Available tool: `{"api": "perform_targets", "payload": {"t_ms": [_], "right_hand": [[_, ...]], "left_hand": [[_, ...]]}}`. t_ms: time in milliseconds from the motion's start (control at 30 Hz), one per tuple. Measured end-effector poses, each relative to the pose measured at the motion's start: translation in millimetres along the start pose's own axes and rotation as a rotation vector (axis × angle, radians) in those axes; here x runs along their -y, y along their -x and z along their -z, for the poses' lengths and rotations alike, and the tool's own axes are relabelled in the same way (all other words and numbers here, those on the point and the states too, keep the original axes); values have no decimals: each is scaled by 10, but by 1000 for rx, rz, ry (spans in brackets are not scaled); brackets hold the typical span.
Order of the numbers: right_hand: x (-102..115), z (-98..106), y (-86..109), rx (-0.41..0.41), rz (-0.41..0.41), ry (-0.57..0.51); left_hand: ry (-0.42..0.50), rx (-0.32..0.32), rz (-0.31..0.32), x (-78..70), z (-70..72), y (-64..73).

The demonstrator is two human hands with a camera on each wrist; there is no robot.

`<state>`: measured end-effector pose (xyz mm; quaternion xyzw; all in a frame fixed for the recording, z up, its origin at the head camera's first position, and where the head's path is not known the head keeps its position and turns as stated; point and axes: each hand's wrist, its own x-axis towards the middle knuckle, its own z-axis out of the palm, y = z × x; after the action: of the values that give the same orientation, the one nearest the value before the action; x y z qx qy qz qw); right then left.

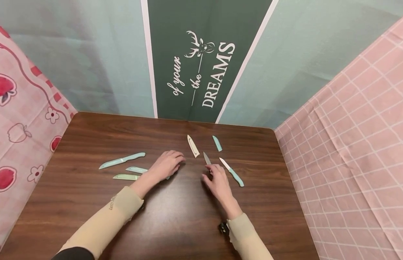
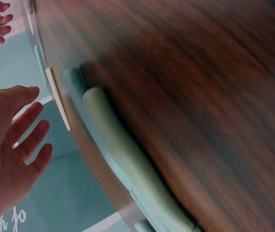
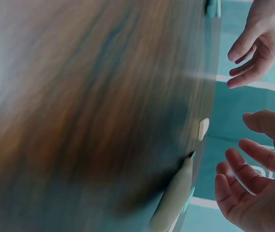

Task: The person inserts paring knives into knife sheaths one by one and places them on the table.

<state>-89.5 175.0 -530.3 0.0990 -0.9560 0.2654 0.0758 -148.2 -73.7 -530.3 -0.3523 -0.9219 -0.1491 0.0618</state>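
Observation:
My left hand (image 1: pixel 167 164) hovers over the table with loosely bent fingers and holds nothing. Beneath its wrist lie a light blue sheathed knife (image 1: pixel 135 169) and a green sheathed knife (image 1: pixel 125 177); their handles are largely hidden in the head view. The green handle (image 2: pixel 123 145) shows in the left wrist view. My right hand (image 1: pixel 218 180), fingers relaxed and apart, is above a bare knife (image 1: pixel 206 158) whose cream handle (image 3: pixel 173 200) shows in the right wrist view. Right of that hand lies a bare knife with a light blue handle (image 1: pixel 236 177).
A cream sheath (image 1: pixel 193 146) and a light blue sheath (image 1: pixel 217 143) lie toward the back of the wooden table (image 1: pixel 175 224). Another light blue sheathed knife (image 1: pixel 121 161) is at the left. Cloth hangings (image 1: pixel 117 65) stand behind the table and along both sides.

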Motion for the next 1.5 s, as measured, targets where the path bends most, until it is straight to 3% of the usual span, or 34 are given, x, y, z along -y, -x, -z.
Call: {"api": "perform_targets", "payload": {"t_ms": [233, 500, 1033, 1500], "right_hand": [[-170, 75, 94, -54, -46, 14], [-317, 110, 158, -37, -94, 14], [-418, 148, 261, 73, -132, 50], [-437, 90, 261, 53, -101, 68]], "left_hand": [[20, -22, -30, -54, -141, -136], [3, 3, -24, -141, -221, -284], [22, 158, 43, -258, -366, -432], [28, 236, 85, -248, -422, -515]]}}
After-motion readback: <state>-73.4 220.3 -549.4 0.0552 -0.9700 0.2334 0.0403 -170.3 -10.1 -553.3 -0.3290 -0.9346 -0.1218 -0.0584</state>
